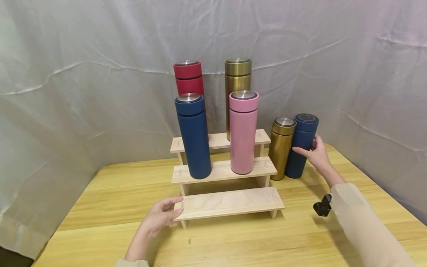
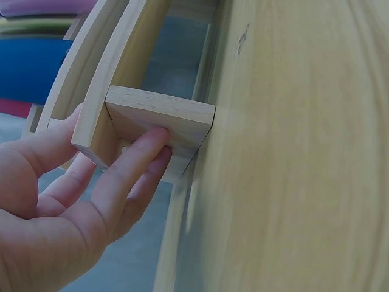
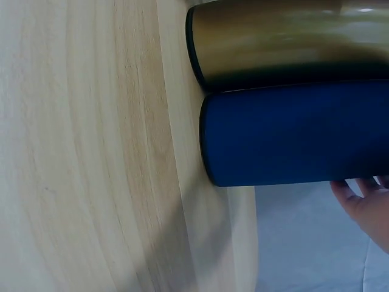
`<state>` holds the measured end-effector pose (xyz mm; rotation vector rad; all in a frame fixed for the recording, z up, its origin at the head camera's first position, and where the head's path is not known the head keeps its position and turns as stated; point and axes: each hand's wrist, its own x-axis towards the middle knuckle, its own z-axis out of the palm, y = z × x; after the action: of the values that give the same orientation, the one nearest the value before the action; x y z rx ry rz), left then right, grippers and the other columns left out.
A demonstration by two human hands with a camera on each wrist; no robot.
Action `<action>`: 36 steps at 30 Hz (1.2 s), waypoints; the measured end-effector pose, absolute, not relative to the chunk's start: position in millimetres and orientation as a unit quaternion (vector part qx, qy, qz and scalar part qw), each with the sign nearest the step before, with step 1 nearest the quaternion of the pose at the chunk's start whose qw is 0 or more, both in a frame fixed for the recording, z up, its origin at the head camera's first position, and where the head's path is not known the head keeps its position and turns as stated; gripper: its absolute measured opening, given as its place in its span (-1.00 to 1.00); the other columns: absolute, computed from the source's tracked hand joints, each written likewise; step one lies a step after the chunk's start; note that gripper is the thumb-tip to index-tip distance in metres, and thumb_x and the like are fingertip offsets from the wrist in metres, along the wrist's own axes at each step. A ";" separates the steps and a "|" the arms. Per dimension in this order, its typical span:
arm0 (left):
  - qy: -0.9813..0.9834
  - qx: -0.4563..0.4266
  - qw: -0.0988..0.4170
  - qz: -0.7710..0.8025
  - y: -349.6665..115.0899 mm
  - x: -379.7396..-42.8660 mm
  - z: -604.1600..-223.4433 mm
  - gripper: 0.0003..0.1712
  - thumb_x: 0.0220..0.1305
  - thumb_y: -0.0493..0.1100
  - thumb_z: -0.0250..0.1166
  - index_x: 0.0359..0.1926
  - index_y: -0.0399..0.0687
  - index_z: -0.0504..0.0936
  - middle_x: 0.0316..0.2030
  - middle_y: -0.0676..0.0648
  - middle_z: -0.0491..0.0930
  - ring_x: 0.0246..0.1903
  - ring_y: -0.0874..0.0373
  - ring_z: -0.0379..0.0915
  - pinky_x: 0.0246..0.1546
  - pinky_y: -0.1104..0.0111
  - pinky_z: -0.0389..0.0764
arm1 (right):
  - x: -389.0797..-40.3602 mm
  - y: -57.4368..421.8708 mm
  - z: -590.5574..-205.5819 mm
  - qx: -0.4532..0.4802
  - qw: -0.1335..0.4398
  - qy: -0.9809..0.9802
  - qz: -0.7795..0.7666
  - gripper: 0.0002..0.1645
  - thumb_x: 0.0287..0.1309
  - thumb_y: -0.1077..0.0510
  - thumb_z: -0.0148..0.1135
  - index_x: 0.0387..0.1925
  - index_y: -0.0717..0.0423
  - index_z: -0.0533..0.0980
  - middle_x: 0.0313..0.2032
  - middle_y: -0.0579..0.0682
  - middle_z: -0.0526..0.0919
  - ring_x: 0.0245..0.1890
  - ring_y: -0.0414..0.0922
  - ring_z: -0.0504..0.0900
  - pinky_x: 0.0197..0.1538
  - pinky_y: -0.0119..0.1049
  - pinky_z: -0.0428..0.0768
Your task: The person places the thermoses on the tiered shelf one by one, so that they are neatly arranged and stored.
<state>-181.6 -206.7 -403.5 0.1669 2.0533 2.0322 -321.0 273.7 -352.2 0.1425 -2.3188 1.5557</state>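
My left hand (image 1: pixel 161 215) holds the left end of a three-step wooden display stand (image 1: pixel 230 203) at its lowest step. In the left wrist view, the thumb lies on the board (image 2: pixel 100 79) and fingertips touch the side leg (image 2: pixel 161 115). At the right, my right hand (image 1: pixel 318 155) grips a dark blue thermos bottle (image 1: pixel 301 146), thumb on the near side and other fingers partly hidden behind. This bottle is upright with a slight lean, close beside a gold thermos bottle (image 1: pixel 281 155). Whether its base touches the table cannot be told.
On the middle step stand a blue thermos (image 1: pixel 194 137) and a pink thermos (image 1: pixel 243 137). Behind them, on the top step, are a red thermos (image 1: pixel 189 81) and a taller gold one (image 1: pixel 237 79). A grey cloth (image 1: pixel 133 92) hangs around the wooden table (image 1: pixel 110 207).
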 end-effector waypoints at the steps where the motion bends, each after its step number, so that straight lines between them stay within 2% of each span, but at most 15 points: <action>1: 0.705 0.058 0.123 0.696 -206.7 -181.4 -403.6 -0.44 0.15 -0.34 0.19 0.14 -0.49 0.24 -0.08 -0.20 0.43 -0.24 0.12 0.43 -0.18 0.17 0.54 | -320.4 273.5 -351.8 0.045 0.174 -0.818 0.547 -0.03 0.06 0.20 0.22 0.31 0.28 -0.16 0.13 0.34 0.22 0.01 -0.03 0.30 0.13 0.01 0.28; 4: 0.705 0.058 0.121 0.696 -206.3 -180.6 -403.3 -0.44 0.15 -0.34 0.19 0.14 -0.48 0.25 -0.03 -0.24 0.41 -0.23 0.12 0.42 -0.18 0.17 0.54 | -319.3 273.9 -352.1 0.032 0.185 -0.819 0.543 -0.04 0.03 0.17 0.25 0.30 0.27 -0.11 0.11 0.31 0.25 -0.06 -0.14 0.32 0.10 -0.06 0.33; 8: 0.705 0.054 0.120 0.697 -205.5 -180.5 -402.7 -0.44 0.15 -0.34 0.19 0.14 -0.48 0.25 0.00 -0.27 0.38 -0.23 0.12 0.42 -0.18 0.16 0.54 | -324.0 278.5 -359.0 0.021 0.215 -0.820 0.530 -0.03 -0.06 0.04 0.33 0.27 0.24 0.00 0.06 0.32 0.30 -0.07 -0.06 0.35 0.04 -0.10 0.39; 11: 0.704 0.054 0.120 0.698 -205.4 -180.8 -402.4 -0.44 0.15 -0.34 0.19 0.14 -0.49 0.24 -0.01 -0.27 0.38 -0.24 0.12 0.42 -0.18 0.16 0.54 | -340.3 290.5 -374.5 0.005 0.246 -0.803 0.543 -0.06 -0.19 0.03 0.42 0.21 0.14 0.15 0.00 0.22 0.38 -0.11 -0.07 0.39 -0.07 -0.30 0.47; 17: 0.703 0.052 0.121 0.699 -205.2 -180.4 -401.5 -0.44 0.14 -0.34 0.20 0.14 -0.49 0.25 -0.02 -0.26 0.39 -0.24 0.12 0.42 -0.17 0.17 0.53 | -354.1 300.5 -385.7 -0.024 0.262 -0.813 0.520 0.00 -0.24 -0.01 0.44 0.21 0.15 0.13 0.02 0.27 0.35 -0.06 0.09 0.35 -0.04 -0.09 0.46; 18: 0.704 0.053 0.120 0.698 -205.3 -180.2 -401.6 -0.44 0.14 -0.34 0.20 0.14 -0.49 0.25 -0.01 -0.26 0.39 -0.23 0.12 0.41 -0.17 0.17 0.53 | -353.5 300.3 -386.5 -0.032 0.266 -0.818 0.509 0.01 -0.24 -0.07 0.44 0.22 0.12 0.13 0.02 0.25 0.36 -0.06 0.08 0.36 -0.05 -0.11 0.46; 20: 0.706 0.054 0.120 0.696 -205.4 -179.9 -402.0 -0.44 0.14 -0.34 0.20 0.14 -0.48 0.25 0.00 -0.28 0.37 -0.23 0.12 0.41 -0.17 0.17 0.53 | -357.5 304.1 -392.3 -0.047 0.276 -0.817 0.504 -0.01 -0.26 -0.09 0.44 0.21 0.03 0.15 -0.01 0.14 0.39 -0.10 -0.04 0.38 -0.11 -0.32 0.48; 23: 0.709 0.055 0.120 0.693 -205.7 -179.8 -402.3 -0.44 0.14 -0.33 0.20 0.14 -0.47 0.25 0.02 -0.31 0.35 -0.22 0.12 0.40 -0.17 0.16 0.53 | -344.0 296.1 -381.0 -0.055 0.288 -0.817 0.496 -0.04 -0.26 -0.08 0.44 0.19 0.05 0.19 -0.06 0.12 0.41 -0.17 -0.10 0.38 -0.24 -0.46 0.43; 25: 0.710 0.055 0.120 0.691 -205.8 -179.8 -402.2 -0.44 0.14 -0.33 0.20 0.14 -0.47 0.25 0.02 -0.31 0.34 -0.21 0.12 0.40 -0.17 0.16 0.53 | -325.0 283.8 -363.1 -0.055 0.287 -0.825 0.484 -0.06 -0.22 -0.04 0.42 0.18 0.15 0.18 -0.08 0.13 0.41 -0.22 -0.15 0.37 -0.25 -0.46 0.41; 26: 0.711 0.055 0.120 0.690 -205.9 -179.9 -402.1 -0.44 0.14 -0.33 0.20 0.14 -0.47 0.25 0.03 -0.33 0.33 -0.20 0.11 0.40 -0.17 0.16 0.53 | -325.3 286.7 -364.6 -0.046 0.291 -0.825 0.483 -0.06 -0.23 -0.04 0.43 0.18 0.13 0.19 -0.09 0.12 0.42 -0.23 -0.17 0.38 -0.27 -0.46 0.41; 28: 0.713 0.054 0.120 0.689 -206.0 -180.1 -401.6 -0.44 0.14 -0.33 0.20 0.14 -0.47 0.25 0.05 -0.38 0.30 -0.17 0.08 0.39 -0.15 0.14 0.52 | -312.4 279.0 -354.3 -0.049 0.288 -0.827 0.481 -0.08 -0.21 0.01 0.42 0.17 0.19 0.18 -0.09 0.15 0.42 -0.22 -0.13 0.38 -0.26 -0.42 0.40; 30: 0.715 0.053 0.119 0.687 -206.1 -180.1 -401.6 -0.44 0.15 -0.32 0.20 0.14 -0.46 0.26 0.11 -0.44 0.23 -0.09 0.00 0.36 -0.13 0.12 0.50 | -321.7 291.0 -366.7 -0.043 0.297 -0.821 0.486 -0.10 -0.25 0.01 0.45 0.15 0.13 0.22 -0.11 0.10 0.44 -0.25 -0.18 0.39 -0.29 -0.47 0.40; 32: 0.715 0.052 0.119 0.686 -206.1 -180.2 -401.6 -0.45 0.15 -0.32 0.20 0.14 -0.46 0.26 0.15 -0.47 0.15 -0.03 -0.05 0.32 -0.11 0.10 0.49 | -339.0 311.0 -386.6 -0.028 0.304 -0.810 0.500 -0.09 -0.31 0.02 0.49 0.13 0.07 0.25 -0.11 0.11 0.46 -0.24 -0.13 0.42 -0.30 -0.43 0.44; 33: 0.716 0.052 0.119 0.686 -206.2 -180.0 -401.6 -0.45 0.15 -0.32 0.20 0.14 -0.46 0.26 0.16 -0.48 0.13 -0.02 -0.06 0.31 -0.11 0.10 0.49 | -341.5 314.6 -390.2 -0.032 0.307 -0.810 0.499 -0.08 -0.32 0.02 0.49 0.13 0.08 0.25 -0.11 0.13 0.46 -0.23 -0.10 0.42 -0.29 -0.44 0.44; 36: 0.714 0.052 0.120 0.688 -206.5 -179.6 -401.9 -0.44 0.15 -0.32 0.20 0.14 -0.47 0.26 0.13 -0.46 0.18 -0.08 0.00 0.35 -0.13 0.13 0.51 | -371.7 347.0 -425.0 -0.021 0.333 -0.815 0.473 -0.04 -0.40 -0.08 0.52 0.13 -0.10 0.25 -0.12 0.04 0.48 -0.25 -0.14 0.44 -0.33 -0.48 0.46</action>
<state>-179.6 -206.5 -401.9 0.1519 2.0876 2.0096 -371.7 347.0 -425.0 -0.0554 -2.1286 1.2354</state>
